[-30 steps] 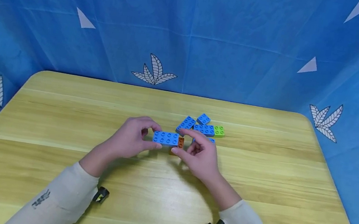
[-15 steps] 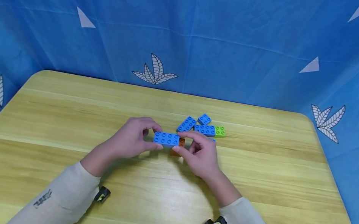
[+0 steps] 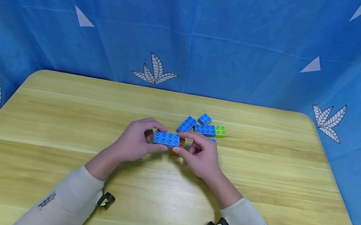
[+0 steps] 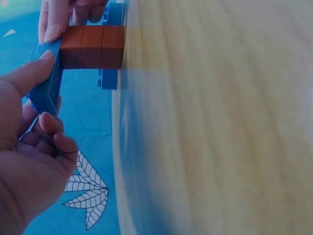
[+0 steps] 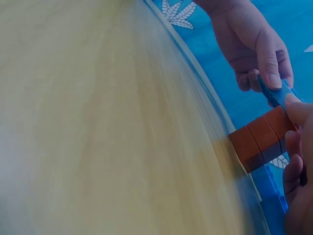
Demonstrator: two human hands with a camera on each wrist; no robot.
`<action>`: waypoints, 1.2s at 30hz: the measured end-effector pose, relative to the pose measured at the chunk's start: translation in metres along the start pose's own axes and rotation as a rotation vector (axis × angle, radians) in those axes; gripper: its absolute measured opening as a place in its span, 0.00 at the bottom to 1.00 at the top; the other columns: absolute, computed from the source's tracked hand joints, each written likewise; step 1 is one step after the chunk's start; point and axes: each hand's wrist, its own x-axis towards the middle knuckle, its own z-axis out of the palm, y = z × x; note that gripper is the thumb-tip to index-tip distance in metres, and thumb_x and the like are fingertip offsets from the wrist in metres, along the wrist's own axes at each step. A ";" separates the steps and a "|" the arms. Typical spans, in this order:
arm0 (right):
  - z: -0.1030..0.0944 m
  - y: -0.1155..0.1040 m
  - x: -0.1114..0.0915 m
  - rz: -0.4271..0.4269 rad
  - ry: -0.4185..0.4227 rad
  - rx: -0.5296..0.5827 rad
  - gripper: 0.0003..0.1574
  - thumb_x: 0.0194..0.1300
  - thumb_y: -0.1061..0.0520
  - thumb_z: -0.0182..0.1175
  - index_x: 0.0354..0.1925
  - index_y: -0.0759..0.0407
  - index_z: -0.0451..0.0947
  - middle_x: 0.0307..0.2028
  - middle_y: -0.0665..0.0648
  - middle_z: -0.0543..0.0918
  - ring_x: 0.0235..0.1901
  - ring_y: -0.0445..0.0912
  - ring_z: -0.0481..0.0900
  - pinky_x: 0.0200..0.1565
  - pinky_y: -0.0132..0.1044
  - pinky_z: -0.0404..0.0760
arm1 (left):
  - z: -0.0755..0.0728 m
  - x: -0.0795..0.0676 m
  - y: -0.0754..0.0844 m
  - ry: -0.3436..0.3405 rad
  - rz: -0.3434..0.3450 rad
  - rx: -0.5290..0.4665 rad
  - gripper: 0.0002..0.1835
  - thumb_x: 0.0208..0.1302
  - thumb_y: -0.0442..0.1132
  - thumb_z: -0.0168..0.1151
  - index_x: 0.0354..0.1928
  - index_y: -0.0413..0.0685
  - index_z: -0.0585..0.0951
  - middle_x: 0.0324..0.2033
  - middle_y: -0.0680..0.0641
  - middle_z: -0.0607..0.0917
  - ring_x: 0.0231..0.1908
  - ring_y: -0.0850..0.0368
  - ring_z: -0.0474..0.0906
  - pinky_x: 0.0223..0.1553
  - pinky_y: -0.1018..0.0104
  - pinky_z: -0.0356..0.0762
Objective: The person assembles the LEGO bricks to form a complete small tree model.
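Observation:
A long blue toy brick, studs up, sits at the top of an upright stack of three orange-brown bricks. It juts out to the left of the stack. My left hand pinches the jutting end, thumb on the near side and fingers on the far side. At the other end my right hand pinches the brick where it meets the stack, thumb near and forefinger far. The left wrist view shows the blue brick slightly tilted against the stack; whether it is pressed fully down I cannot tell.
Behind the right hand lie a slanted blue brick, a small blue brick, and a blue brick against a green one. Another blue brick is mostly hidden by the hand. A blue curtain hangs behind the wooden table.
My left hand has slid slightly right along the blue brick. My right forefinger has come in against the brick's far right corner. The brick itself has barely moved.

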 end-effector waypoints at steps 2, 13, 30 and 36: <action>-0.003 0.006 -0.003 0.000 0.016 -0.006 0.24 0.50 0.75 0.73 0.48 0.73 0.81 0.31 0.64 0.82 0.14 0.47 0.70 0.16 0.31 0.67 | 0.001 0.000 0.001 -0.001 -0.007 0.000 0.20 0.52 0.40 0.80 0.47 0.48 0.85 0.28 0.50 0.76 0.24 0.54 0.69 0.25 0.63 0.66; -0.056 0.047 -0.023 0.227 0.119 -0.177 0.27 0.52 0.61 0.78 0.52 0.56 0.84 0.22 0.55 0.80 0.15 0.46 0.72 0.15 0.33 0.67 | 0.001 0.001 0.000 -0.004 -0.062 -0.008 0.19 0.52 0.40 0.80 0.47 0.50 0.85 0.30 0.47 0.76 0.26 0.52 0.69 0.27 0.62 0.66; -0.073 0.061 -0.025 0.340 0.027 -0.459 0.26 0.56 0.53 0.77 0.53 0.56 0.84 0.44 0.52 0.85 0.20 0.45 0.72 0.22 0.35 0.71 | 0.001 0.002 0.000 -0.009 -0.054 -0.010 0.20 0.53 0.40 0.80 0.47 0.49 0.85 0.31 0.48 0.77 0.26 0.52 0.69 0.27 0.62 0.66; -0.071 0.056 -0.027 0.290 0.086 -0.353 0.23 0.57 0.57 0.76 0.52 0.54 0.84 0.41 0.51 0.85 0.17 0.46 0.70 0.18 0.34 0.68 | 0.001 0.002 0.000 -0.007 -0.046 -0.011 0.20 0.52 0.40 0.80 0.47 0.49 0.85 0.31 0.49 0.77 0.25 0.53 0.69 0.27 0.62 0.66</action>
